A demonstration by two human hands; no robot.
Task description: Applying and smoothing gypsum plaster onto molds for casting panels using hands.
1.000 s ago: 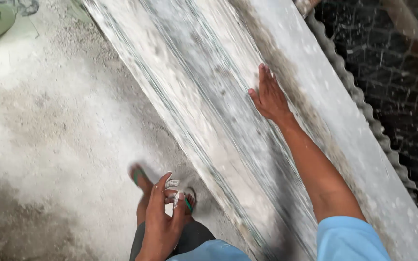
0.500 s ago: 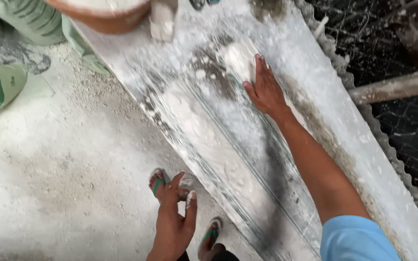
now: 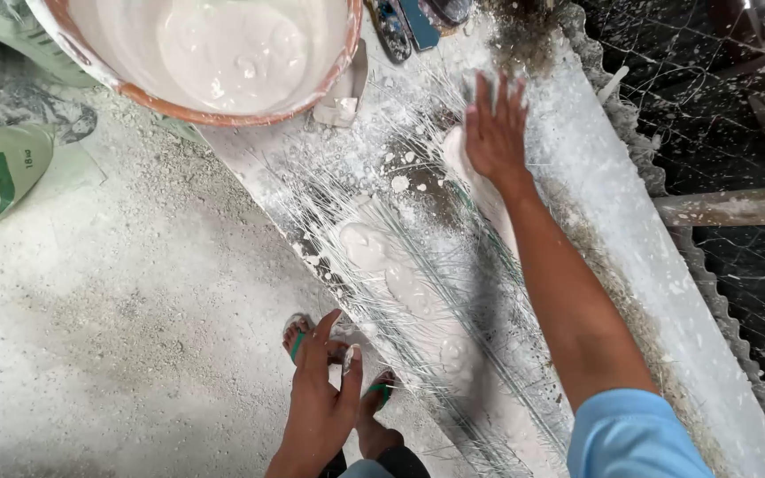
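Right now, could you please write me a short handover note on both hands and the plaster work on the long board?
Right hand: open, palm down, pressed flat on a wet white plaster patch at the far part of the long board.
Left hand: open, empty, hanging over the floor near the feet, fingertips white with plaster.
Things: basin of wet plaster at the board's far end; thin fibres laid along the board; more plaster blobs lie on them.
Done: fibres laid, some plaster dropped on.
Left: blobs look unspread; the near stretch shows little wet plaster.
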